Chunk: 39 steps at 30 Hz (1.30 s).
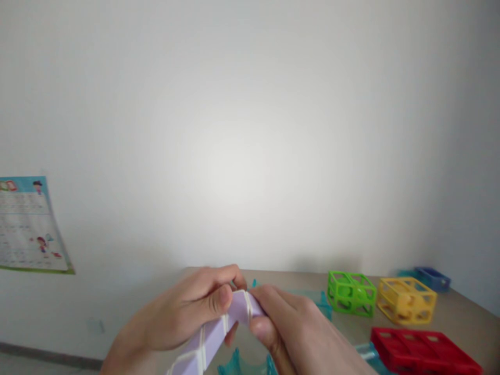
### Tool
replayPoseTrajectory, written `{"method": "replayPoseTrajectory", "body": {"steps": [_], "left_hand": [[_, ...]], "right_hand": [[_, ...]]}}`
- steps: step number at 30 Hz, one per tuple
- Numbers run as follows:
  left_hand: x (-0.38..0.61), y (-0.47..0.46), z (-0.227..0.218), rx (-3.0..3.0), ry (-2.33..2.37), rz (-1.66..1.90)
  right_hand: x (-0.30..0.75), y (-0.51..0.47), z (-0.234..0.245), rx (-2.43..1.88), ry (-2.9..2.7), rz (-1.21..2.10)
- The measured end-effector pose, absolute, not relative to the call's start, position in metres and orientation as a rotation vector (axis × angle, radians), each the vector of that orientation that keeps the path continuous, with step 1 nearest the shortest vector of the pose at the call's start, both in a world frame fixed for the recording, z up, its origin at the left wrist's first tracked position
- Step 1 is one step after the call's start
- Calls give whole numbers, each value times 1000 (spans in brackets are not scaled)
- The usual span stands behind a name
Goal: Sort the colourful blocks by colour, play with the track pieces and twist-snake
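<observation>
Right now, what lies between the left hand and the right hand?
In the head view, a bent part of the purple strip spans from left hand to right hand.

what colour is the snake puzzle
The snake puzzle is pale purple and off-white, best seen in the head view.

Illustrated poster (29, 229): mounted on pale wall (250, 130), nine o'clock. Green block (351, 297) and yellow block (406, 303), openwork: set side by side on table (469, 320), four o'clock. Red block (424, 350) and blue piece (433, 279): placed at the yellow block's five and two o'clock respectively.

Lilac strip (214, 336) in smooth plastic (matt).
</observation>
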<state>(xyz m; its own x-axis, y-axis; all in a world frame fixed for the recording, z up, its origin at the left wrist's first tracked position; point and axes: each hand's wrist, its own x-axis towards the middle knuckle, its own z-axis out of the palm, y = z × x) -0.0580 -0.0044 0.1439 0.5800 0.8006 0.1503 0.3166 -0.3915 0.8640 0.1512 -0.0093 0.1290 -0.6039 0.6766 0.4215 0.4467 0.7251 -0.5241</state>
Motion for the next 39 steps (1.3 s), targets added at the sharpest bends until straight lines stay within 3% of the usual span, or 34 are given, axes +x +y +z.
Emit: {"method": "replayPoseTrajectory", "body": {"steps": [10, 21, 25, 31, 39], "left_hand": [[-54, 11, 130, 1478, 493, 846], [-82, 19, 124, 1598, 533, 704], [-90, 25, 123, 1662, 611, 632], [-76, 24, 129, 1496, 588, 731], [-68, 23, 123, 1353, 440, 707]], "right_hand": [[154, -8, 123, -840, -2104, 951], [128, 3, 101, -602, -1841, 1869], [123, 2, 97, -712, -1818, 1887], [122, 0, 99, -699, -1848, 1607], [123, 1, 99, -676, -1935, 1485]]}}
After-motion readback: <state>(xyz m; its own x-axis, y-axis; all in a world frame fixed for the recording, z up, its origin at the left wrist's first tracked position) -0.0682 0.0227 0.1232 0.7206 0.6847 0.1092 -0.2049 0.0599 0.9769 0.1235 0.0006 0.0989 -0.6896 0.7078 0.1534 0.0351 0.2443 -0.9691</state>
